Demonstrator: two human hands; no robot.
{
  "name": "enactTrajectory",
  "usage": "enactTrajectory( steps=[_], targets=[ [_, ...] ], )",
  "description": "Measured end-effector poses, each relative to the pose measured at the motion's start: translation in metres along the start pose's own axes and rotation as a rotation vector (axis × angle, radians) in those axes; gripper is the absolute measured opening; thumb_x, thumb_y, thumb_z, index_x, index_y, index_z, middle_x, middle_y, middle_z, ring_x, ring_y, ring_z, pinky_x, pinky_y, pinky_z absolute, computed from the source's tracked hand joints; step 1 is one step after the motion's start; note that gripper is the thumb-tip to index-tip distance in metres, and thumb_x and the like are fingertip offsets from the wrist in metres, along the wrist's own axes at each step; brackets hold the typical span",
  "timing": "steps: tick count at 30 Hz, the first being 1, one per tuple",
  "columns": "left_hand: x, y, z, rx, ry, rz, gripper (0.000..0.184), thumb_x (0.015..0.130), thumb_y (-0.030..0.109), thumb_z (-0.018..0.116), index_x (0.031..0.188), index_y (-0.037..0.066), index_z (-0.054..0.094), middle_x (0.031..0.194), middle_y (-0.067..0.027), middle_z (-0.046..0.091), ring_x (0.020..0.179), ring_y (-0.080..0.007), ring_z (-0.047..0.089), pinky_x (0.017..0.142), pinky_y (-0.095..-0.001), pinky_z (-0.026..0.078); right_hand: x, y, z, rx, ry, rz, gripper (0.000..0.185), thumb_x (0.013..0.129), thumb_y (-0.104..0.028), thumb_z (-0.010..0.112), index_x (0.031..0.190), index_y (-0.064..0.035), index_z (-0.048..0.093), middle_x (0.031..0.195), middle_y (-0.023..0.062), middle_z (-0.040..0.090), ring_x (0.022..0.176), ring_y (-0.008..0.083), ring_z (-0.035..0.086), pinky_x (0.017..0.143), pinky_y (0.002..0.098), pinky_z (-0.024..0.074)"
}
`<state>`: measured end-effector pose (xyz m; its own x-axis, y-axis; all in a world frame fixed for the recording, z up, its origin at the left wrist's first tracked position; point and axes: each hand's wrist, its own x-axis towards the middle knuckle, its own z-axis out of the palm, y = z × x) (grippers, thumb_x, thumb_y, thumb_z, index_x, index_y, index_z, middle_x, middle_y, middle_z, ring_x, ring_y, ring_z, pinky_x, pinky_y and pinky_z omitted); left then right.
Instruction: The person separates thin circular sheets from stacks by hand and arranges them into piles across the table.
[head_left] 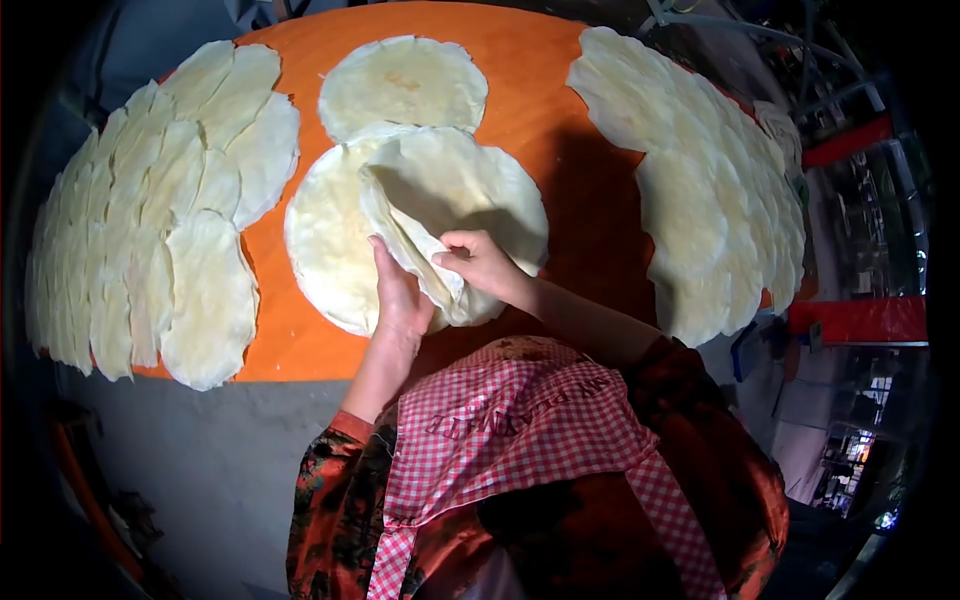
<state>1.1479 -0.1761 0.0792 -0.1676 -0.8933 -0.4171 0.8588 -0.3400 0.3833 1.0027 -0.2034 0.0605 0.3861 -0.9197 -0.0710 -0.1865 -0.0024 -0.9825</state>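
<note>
A folded flatbread sheet (400, 225) stands partly raised over a wide round pile of pale flatbread (325, 235) at the middle of the orange cloth. My left hand (402, 295) supports the fold from its left side, with the thumb up and the fingers hidden behind or under the sheet. On the other side, my right hand (482, 262) pinches the edge of the fold between thumb and fingers. Another round flatbread (403, 85) lies just beyond the pile, its near edge touching or overlapped by it.
Overlapping flatbreads (135, 225) cover the left of the orange cloth (540, 65), and more overlapping flatbreads (710, 190) cover its right. The cloth's near edge runs in front of my checked apron (510, 415). Red-covered objects (860, 320) stand at the far right.
</note>
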Motion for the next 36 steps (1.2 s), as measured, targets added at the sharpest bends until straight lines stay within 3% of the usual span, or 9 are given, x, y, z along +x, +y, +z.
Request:
enactTrajectory(
  steps=[7,11,15,23,26,28,30,32,36],
  targets=[
    [-0.006,-0.003,0.004,0.094,-0.023,-0.017,0.057,0.095,0.049,0.048,0.130,0.005,0.043,0.125,-0.0121,0.053,0.117,-0.0272,0.051,0.101,-0.0412,0.040,-0.008,-0.020,0.007,-0.164,0.146,0.140,0.018,0.087,-0.016,0.064,0.091,0.0009,0.058,0.072,0.0038,0.057,0.069,0.0081,0.051,0.064,0.0263,0.0449],
    [0.001,-0.010,0.000,0.148,-0.002,-0.047,0.054,0.096,0.045,0.048,0.128,0.003,0.044,0.120,-0.0127,0.053,0.113,-0.0257,0.052,0.099,-0.0400,0.042,-0.008,-0.035,0.010,-0.357,0.186,-0.089,0.025,0.083,-0.021,0.070,0.089,-0.0009,0.057,0.072,0.0047,0.056,0.069,0.0102,0.052,0.063,0.0277,0.0452],
    [-0.003,-0.009,0.011,0.112,0.000,-0.055,0.045,0.098,0.035,0.047,0.129,0.003,0.042,0.119,-0.0126,0.053,0.111,-0.0239,0.053,0.097,-0.0378,0.044,-0.002,-0.023,0.000,-0.122,0.105,0.018,0.022,0.083,-0.018,0.067,0.085,0.0001,0.056,0.067,0.0073,0.056,0.064,0.0116,0.051,0.060,0.0280,0.0446],
    [0.001,-0.020,0.007,0.474,0.198,0.062,0.037,0.095,0.017,0.051,0.127,-0.002,0.044,0.110,-0.0127,0.058,0.099,-0.0226,0.056,0.084,-0.0358,0.048,-0.008,-0.057,-0.004,-0.511,0.177,0.058,0.016,0.083,-0.012,0.054,0.094,-0.0005,0.059,0.085,0.0243,0.063,0.083,0.0432,0.061,0.075,0.0487,0.0476],
    [0.013,0.002,-0.024,0.442,0.346,0.053,0.050,0.091,0.020,0.055,0.134,-0.001,0.040,0.124,-0.0158,0.053,0.111,-0.0320,0.054,0.097,-0.0462,0.044,0.007,-0.028,-0.063,-0.385,0.321,-0.070,0.015,0.080,-0.014,0.061,0.085,0.0007,0.059,0.081,0.0248,0.062,0.079,0.0419,0.061,0.071,0.0467,0.0475],
    [0.012,0.027,-0.047,0.339,0.297,0.035,0.050,0.092,0.021,0.051,0.135,-0.001,0.038,0.131,-0.0167,0.050,0.120,-0.0343,0.049,0.102,-0.0503,0.040,0.008,-0.023,-0.159,-0.583,0.392,-0.202,0.016,0.078,-0.013,0.064,0.078,0.0031,0.060,0.069,0.0213,0.060,0.060,0.0269,0.059,0.058,0.0402,0.0464],
    [0.011,0.045,-0.078,0.316,0.363,0.002,0.049,0.092,0.021,0.051,0.135,0.000,0.038,0.131,-0.0154,0.050,0.120,-0.0345,0.049,0.101,-0.0513,0.040,0.006,-0.020,-0.247,-0.575,0.414,0.179,0.015,0.072,-0.010,0.060,0.076,0.0042,0.060,0.065,0.0160,0.060,0.059,0.0185,0.058,0.056,0.0381,0.0459],
    [0.005,0.054,-0.091,0.381,0.323,-0.017,0.049,0.092,0.017,0.049,0.136,0.000,0.034,0.133,-0.0174,0.047,0.120,-0.0362,0.049,0.099,-0.0530,0.043,0.000,-0.053,-0.286,-0.704,0.517,-0.038,0.015,0.073,-0.008,0.057,0.082,0.0029,0.062,0.069,0.0130,0.063,0.063,0.0194,0.059,0.061,0.0386,0.0472],
    [-0.003,0.055,-0.110,0.264,0.143,-0.003,0.063,0.092,0.038,0.050,0.142,0.006,0.030,0.139,-0.0162,0.042,0.125,-0.0353,0.044,0.102,-0.0528,0.039,0.051,-0.110,-0.308,-0.821,0.310,-0.102,0.016,0.077,-0.007,0.058,0.089,0.0023,0.062,0.076,0.0151,0.065,0.072,0.0207,0.061,0.069,0.0366,0.0472]
  ],
)
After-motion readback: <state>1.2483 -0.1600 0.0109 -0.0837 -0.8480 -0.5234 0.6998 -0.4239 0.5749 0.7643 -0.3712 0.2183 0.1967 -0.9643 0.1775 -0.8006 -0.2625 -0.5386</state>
